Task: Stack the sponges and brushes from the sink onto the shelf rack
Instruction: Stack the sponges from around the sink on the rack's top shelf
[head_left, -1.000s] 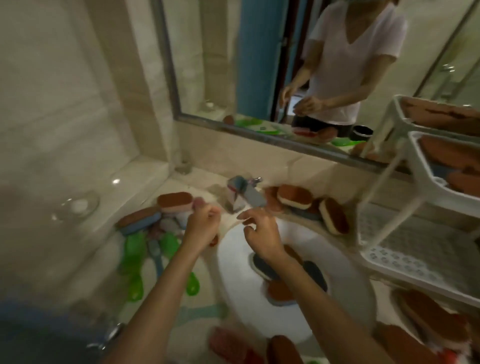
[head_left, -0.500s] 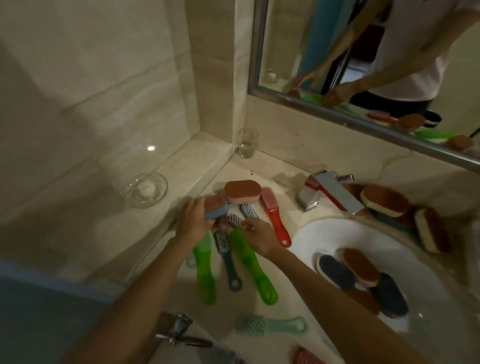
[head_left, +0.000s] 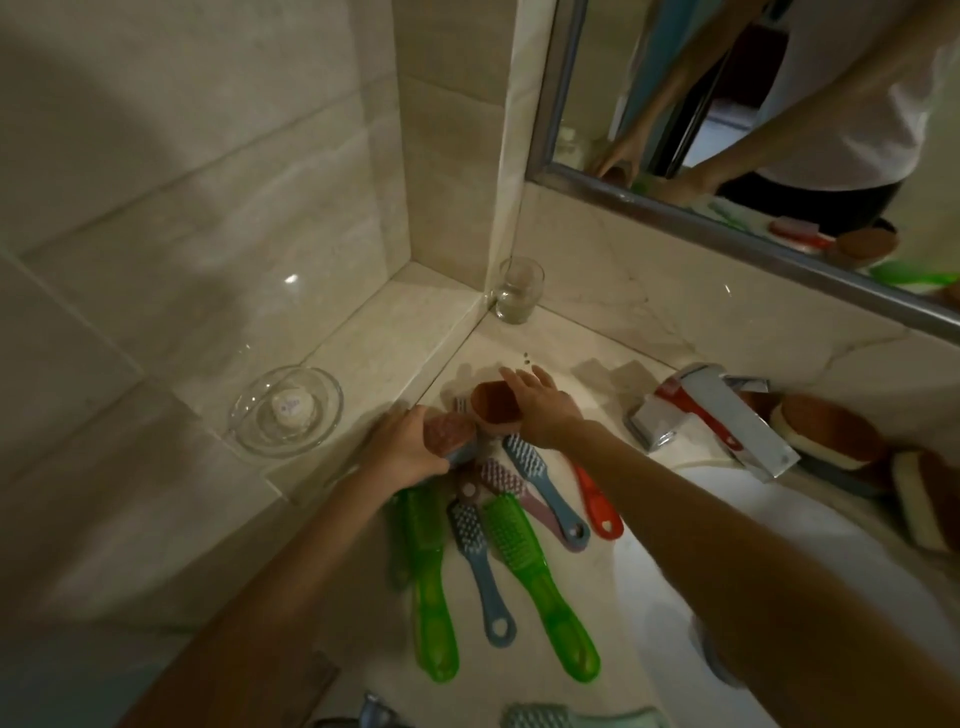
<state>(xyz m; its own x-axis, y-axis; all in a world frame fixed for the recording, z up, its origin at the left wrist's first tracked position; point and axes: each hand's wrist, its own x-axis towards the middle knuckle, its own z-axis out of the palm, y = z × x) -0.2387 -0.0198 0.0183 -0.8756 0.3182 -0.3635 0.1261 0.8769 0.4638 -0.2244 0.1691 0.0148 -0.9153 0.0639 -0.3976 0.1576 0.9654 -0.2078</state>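
Your left hand (head_left: 408, 449) is gripping a pink sponge (head_left: 448, 432) at centre frame. Just right, your right hand (head_left: 543, 413) is touching a brown sponge (head_left: 493, 408), fingers straight, above the brushes (head_left: 514, 530).

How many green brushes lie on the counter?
2. The left green brush and the right green brush lie side by side, a blue brush between them. A green edge left of the first may be a third, mostly hidden.
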